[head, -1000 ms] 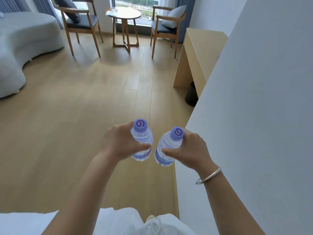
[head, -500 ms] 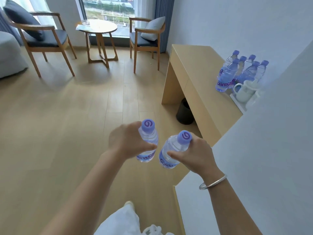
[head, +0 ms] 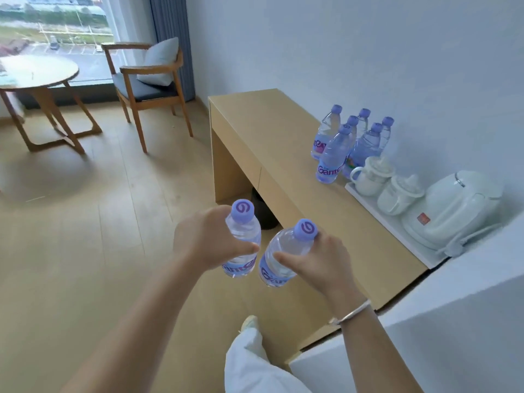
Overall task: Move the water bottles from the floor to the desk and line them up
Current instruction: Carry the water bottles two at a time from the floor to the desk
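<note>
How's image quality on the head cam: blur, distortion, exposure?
Head view: wide-angle bend, desk edges and wall lines splay outward; round table and chair at the left are smeared; window is bright but readable; both held bottles, left and right, are fairly sharp with legible cap logos; shadows are soft.

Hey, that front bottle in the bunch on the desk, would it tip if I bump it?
Probably. The front bottle is tall and narrow, so a knock near its cap could topple it. It looks full, which should steady it somewhat. If it falls, its round body would likely roll on the desk.
</note>
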